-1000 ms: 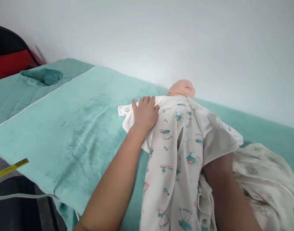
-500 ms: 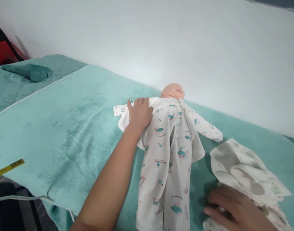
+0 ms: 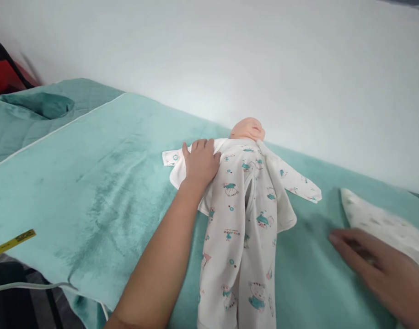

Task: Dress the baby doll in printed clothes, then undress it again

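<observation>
Head view: we are pressing our left hand (image 3: 200,161) flat, fingers together, on the doll's (image 3: 248,129) shoulder and sleeve. This is pinning the printed sleepsuit (image 3: 242,219) against the teal towel (image 3: 103,183) so the garment is not shifting. The doll is lying face up near the wall, with the sleepsuit's front flap hanging open and its legs trailing toward us. Our right hand (image 3: 381,269) is resting palm down on the towel, fingers loosely spread, touching the edge of a folded patterned cloth (image 3: 377,224); it is gripping nothing. Compared with half a second ago, the right hand and the cloth are sitting farther right, the cloth flatter. The left hand is staying put.
</observation>
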Demonstrator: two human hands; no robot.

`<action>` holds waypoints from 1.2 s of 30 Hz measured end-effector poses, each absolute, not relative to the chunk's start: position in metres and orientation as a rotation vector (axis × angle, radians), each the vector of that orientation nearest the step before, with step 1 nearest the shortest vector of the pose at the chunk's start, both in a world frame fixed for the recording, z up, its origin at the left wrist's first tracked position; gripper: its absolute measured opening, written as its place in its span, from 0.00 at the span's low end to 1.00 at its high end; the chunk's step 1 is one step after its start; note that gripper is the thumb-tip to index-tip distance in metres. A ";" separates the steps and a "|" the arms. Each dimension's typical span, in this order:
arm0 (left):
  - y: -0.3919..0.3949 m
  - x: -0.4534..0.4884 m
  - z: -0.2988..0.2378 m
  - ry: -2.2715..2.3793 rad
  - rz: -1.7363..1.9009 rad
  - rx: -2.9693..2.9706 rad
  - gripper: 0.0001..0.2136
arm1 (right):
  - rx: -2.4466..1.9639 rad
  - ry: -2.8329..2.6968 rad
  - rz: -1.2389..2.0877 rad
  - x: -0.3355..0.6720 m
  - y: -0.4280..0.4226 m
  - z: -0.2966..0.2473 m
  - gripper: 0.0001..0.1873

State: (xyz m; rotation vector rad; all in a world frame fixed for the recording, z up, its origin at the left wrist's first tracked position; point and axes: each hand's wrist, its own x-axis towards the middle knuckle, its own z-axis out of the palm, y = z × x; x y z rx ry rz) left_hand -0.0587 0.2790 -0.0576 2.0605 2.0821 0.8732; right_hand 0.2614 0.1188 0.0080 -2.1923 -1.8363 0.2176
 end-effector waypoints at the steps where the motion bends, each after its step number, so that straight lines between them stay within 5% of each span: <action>1: 0.280 -0.058 -0.058 2.093 0.870 2.065 0.16 | -2.155 -1.818 0.312 0.246 0.135 0.006 0.18; 6: 0.281 -0.058 -0.058 2.118 0.847 2.074 0.16 | -1.858 -1.698 0.359 0.163 0.218 0.001 0.24; 10: 0.282 -0.060 -0.058 2.112 0.841 2.084 0.15 | -1.929 -1.708 0.267 0.140 0.254 0.001 0.17; 23: 0.281 -0.060 -0.056 2.127 0.801 2.085 0.16 | -2.530 -1.418 -0.034 0.290 0.263 -0.051 0.11; 30: 0.281 -0.060 -0.058 2.135 0.812 2.101 0.15 | -1.900 -1.714 -0.454 0.255 0.251 -0.060 0.21; 36: 0.282 -0.058 -0.057 2.157 0.812 2.097 0.15 | -1.514 -2.064 -0.210 0.230 0.254 -0.071 0.26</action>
